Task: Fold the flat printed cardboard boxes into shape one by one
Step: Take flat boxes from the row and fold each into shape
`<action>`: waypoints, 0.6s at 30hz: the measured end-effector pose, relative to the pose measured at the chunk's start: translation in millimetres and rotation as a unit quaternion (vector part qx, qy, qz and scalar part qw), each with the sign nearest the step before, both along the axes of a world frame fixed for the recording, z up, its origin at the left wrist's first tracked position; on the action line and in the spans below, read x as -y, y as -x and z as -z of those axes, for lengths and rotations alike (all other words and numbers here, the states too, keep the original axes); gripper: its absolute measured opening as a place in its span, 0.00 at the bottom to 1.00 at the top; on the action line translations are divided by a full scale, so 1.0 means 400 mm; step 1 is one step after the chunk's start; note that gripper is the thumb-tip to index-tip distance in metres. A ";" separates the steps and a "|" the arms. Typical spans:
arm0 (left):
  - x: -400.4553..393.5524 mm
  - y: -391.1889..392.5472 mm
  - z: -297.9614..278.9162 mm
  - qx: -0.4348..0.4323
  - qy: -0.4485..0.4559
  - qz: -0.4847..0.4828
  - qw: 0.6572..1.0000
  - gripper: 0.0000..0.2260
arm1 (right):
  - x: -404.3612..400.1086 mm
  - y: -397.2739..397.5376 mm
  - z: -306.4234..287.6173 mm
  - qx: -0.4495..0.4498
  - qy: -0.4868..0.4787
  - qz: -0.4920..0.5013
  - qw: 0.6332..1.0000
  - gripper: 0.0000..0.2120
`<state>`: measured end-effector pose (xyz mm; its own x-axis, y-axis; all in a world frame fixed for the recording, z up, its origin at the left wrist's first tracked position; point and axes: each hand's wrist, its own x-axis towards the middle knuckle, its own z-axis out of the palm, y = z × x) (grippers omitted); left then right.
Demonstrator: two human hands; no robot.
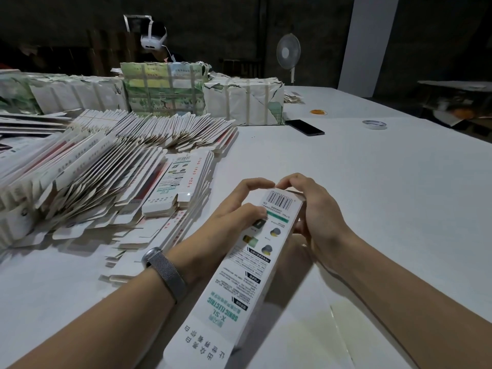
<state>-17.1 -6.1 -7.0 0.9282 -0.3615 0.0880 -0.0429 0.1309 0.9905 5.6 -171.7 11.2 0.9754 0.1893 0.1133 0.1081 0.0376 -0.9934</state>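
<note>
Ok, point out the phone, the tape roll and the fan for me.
phone (305, 127), head view, middle of its dark screen.
tape roll (374, 124), head view, its near rim.
fan (288, 53), head view, hub of its round cage.

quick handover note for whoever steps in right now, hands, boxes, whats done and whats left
Left hand: holds the printed box near its far end, fingers on its top face.
Right hand: grips the same end, fingertips at the end flap by the barcode.
Box: opened into shape, far end being closed, near end lies toward you.
Left to do: the big heap of flat boxes at left on the white table, plus wrapped bundles behind.
</note>
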 end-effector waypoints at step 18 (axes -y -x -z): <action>0.001 -0.006 0.004 -0.007 0.041 -0.005 0.999 0.14 | -0.007 -0.006 0.013 0.012 -0.010 -0.004 1.000 0.15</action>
<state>-14.8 -6.6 -8.6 0.9329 -0.3448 0.1043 -0.0308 0.2120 0.9768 8.0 -168.8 5.8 0.9708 0.1946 0.1406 0.1317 0.0579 -0.9896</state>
